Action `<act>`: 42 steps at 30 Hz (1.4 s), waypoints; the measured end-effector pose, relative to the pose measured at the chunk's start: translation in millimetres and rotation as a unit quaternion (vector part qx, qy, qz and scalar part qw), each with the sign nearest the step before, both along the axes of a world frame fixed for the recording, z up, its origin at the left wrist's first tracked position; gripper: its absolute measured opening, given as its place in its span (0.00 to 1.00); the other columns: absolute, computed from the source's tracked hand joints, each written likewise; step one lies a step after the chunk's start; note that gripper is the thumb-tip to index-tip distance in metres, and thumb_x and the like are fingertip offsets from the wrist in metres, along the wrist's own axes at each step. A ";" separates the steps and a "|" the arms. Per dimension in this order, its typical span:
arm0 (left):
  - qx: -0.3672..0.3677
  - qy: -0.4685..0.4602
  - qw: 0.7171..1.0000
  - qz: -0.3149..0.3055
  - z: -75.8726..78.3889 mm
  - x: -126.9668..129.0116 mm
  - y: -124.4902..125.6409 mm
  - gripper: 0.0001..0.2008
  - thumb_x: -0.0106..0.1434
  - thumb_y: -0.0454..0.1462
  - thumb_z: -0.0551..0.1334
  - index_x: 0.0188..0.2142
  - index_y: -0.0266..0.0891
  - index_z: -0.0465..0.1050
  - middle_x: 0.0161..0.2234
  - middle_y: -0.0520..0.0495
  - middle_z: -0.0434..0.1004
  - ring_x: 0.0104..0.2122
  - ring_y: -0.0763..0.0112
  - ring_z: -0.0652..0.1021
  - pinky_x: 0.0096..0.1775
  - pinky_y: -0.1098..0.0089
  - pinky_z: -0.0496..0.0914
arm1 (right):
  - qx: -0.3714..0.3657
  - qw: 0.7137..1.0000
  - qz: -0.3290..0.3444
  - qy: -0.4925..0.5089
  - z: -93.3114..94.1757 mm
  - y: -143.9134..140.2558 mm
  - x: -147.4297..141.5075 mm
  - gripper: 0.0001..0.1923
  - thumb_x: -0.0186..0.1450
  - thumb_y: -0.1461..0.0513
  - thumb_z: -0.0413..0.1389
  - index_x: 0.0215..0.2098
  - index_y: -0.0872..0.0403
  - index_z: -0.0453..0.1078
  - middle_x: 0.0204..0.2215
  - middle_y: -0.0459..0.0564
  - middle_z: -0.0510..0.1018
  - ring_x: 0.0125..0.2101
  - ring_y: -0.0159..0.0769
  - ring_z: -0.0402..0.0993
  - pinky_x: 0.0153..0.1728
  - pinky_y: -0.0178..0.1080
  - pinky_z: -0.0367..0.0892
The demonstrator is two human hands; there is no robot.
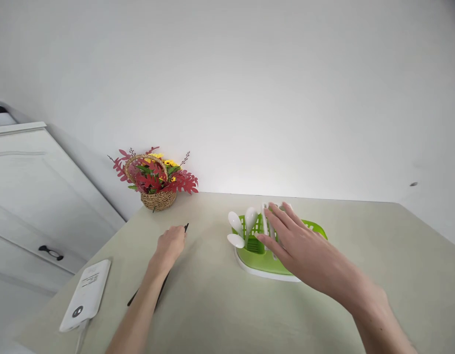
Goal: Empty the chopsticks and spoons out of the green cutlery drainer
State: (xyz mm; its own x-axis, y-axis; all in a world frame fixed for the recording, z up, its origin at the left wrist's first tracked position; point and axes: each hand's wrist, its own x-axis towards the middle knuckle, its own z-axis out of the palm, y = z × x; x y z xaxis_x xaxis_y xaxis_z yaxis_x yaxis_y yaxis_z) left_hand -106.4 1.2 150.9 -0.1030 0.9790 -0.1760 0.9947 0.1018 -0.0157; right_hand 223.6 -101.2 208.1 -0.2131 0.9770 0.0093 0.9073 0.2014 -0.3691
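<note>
My left hand (170,246) is closed around a pair of dark chopsticks (164,286). Their tips stick out past my fingers, and their other ends spread apart beside my wrist. To the right stands a small green dish rack (262,263) on a white base. Several white spoons (236,240) lean upright in its left compartment. My right hand (291,236) lies over the middle of the rack with fingers stretched out and apart, at the white upright pieces (265,223) there. It hides much of the rack's right side, and I cannot tell how firmly it touches.
A wicker basket (159,200) of red and yellow artificial flowers stands at the back left by the wall. A white power bank or similar device (87,295) with a cable lies at the table's left edge. Beyond it is a white cabinet (46,196).
</note>
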 end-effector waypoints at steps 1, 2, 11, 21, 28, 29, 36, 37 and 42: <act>0.017 0.010 1.000 0.003 -4.3 -0.7 -1.7 0.12 0.71 0.32 0.53 0.41 0.36 0.76 0.44 0.33 0.83 0.43 0.53 0.83 0.40 0.65 0.70 | 0.000 1.000 0.001 0.001 -0.1 0.1 0.1 0.40 0.78 0.43 0.32 0.78 0.56 0.49 0.78 0.51 0.45 0.77 0.51 0.31 0.65 0.59 0.66; 0.032 0.017 0.999 0.005 -8.9 -1.1 -3.4 0.13 0.72 0.32 0.52 0.45 0.35 0.75 0.46 0.32 0.82 0.46 0.51 0.83 0.42 0.64 0.70 | -0.003 1.000 0.001 0.000 -0.3 0.3 0.2 0.40 0.78 0.43 0.32 0.78 0.56 0.49 0.78 0.51 0.45 0.76 0.51 0.31 0.65 0.59 0.66; 0.107 0.024 0.994 0.018 -53.5 1.0 -8.4 0.19 0.77 0.34 0.45 0.56 0.32 0.71 0.48 0.29 0.80 0.50 0.48 0.82 0.43 0.61 0.74 | -0.004 1.000 0.001 -0.003 -1.5 1.6 1.7 0.41 0.77 0.41 0.30 0.79 0.53 0.47 0.78 0.49 0.43 0.76 0.50 0.29 0.68 0.59 0.62; 0.147 -0.005 0.989 -0.010 -79.0 2.8 -6.7 0.18 0.76 0.30 0.47 0.61 0.35 0.66 0.56 0.31 0.75 0.55 0.50 0.79 0.51 0.60 0.73 | -0.020 1.000 0.002 0.000 4.3 0.0 0.1 0.40 0.77 0.42 0.32 0.79 0.54 0.45 0.78 0.47 0.42 0.77 0.48 0.27 0.67 0.57 0.63; 0.190 -0.117 0.974 -0.037 -90.3 -17.6 -3.3 0.21 0.76 0.40 0.52 0.65 0.36 0.62 0.62 0.31 0.73 0.60 0.48 0.76 0.57 0.54 0.72 | -0.017 1.000 0.004 0.000 1.7 0.9 0.7 0.40 0.77 0.42 0.31 0.79 0.54 0.44 0.78 0.46 0.41 0.77 0.48 0.27 0.68 0.59 0.61; 0.220 -0.144 0.964 -0.038 -92.8 -20.9 -3.3 0.21 0.76 0.41 0.53 0.64 0.36 0.62 0.62 0.31 0.74 0.60 0.47 0.76 0.58 0.52 0.72 | -0.017 1.000 0.005 0.000 1.7 1.1 0.8 0.41 0.77 0.42 0.31 0.79 0.54 0.44 0.78 0.46 0.41 0.77 0.48 0.27 0.68 0.59 0.61; 0.384 -0.286 0.877 -0.039 -78.0 -10.9 -12.3 0.20 0.75 0.46 0.54 0.60 0.39 0.69 0.59 0.33 0.77 0.61 0.47 0.76 0.61 0.46 0.70 | -0.020 1.000 0.005 -0.012 0.5 1.1 2.6 0.42 0.77 0.41 0.30 0.79 0.54 0.45 0.78 0.44 0.39 0.77 0.47 0.24 0.68 0.57 0.62; 0.387 -0.311 0.867 -0.034 -70.5 -4.4 -15.4 0.21 0.75 0.47 0.54 0.60 0.40 0.68 0.60 0.34 0.76 0.62 0.48 0.75 0.61 0.46 0.70 | -0.019 1.000 0.008 -0.013 -0.1 0.9 2.8 0.42 0.77 0.41 0.29 0.79 0.55 0.44 0.78 0.44 0.39 0.76 0.47 0.24 0.68 0.57 0.61; 0.351 -0.434 0.826 -0.078 -32.7 33.5 -34.7 0.26 0.78 0.54 0.48 0.66 0.45 0.66 0.68 0.40 0.68 0.67 0.52 0.69 0.64 0.49 0.67 | -0.008 1.000 0.013 -0.009 -1.9 1.4 3.2 0.42 0.77 0.41 0.30 0.79 0.55 0.45 0.78 0.48 0.41 0.77 0.49 0.26 0.68 0.59 0.62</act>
State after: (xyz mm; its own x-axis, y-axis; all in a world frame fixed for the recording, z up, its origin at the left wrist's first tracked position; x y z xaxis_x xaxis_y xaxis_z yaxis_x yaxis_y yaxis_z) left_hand -72.9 -33.4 118.2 -0.0987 0.8604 0.5000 0.6022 -0.3484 0.7183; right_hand 226.7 -99.8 206.2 -0.2394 0.9709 -0.0103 0.9083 0.2201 -0.3558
